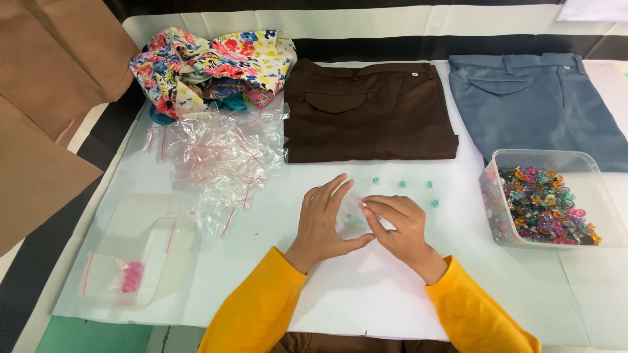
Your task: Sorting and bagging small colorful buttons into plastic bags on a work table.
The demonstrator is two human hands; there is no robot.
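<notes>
Head view looking straight down at a white table [366,294], both arms in yellow sleeves. The left hand [322,222] and right hand [398,225] meet in the middle, fingertips pinching a small clear bag [353,212] between them. It's hard to make out, but it looks like the bag lies flat on the table right under the fingers. Both hands are pinching it, not clenched into fists.

Just past the hands there are 4 small teal beads [401,184] loose on the table, close to the right hand but not touching it. Off to the right sits a clear plastic tub [543,157] full of mixed coloured beads, well apart from the hands.

On the left there's a messy pile of empty clear bags [219,157] with red zip strips, and nearer the table edge a clear lid [147,216] with 1 bag of pink beads [131,276] lying on it.

Along the back: bunched floral cloth [209,62], folded brown trousers [369,111], and folded blue-grey trousers [536,104].
</notes>
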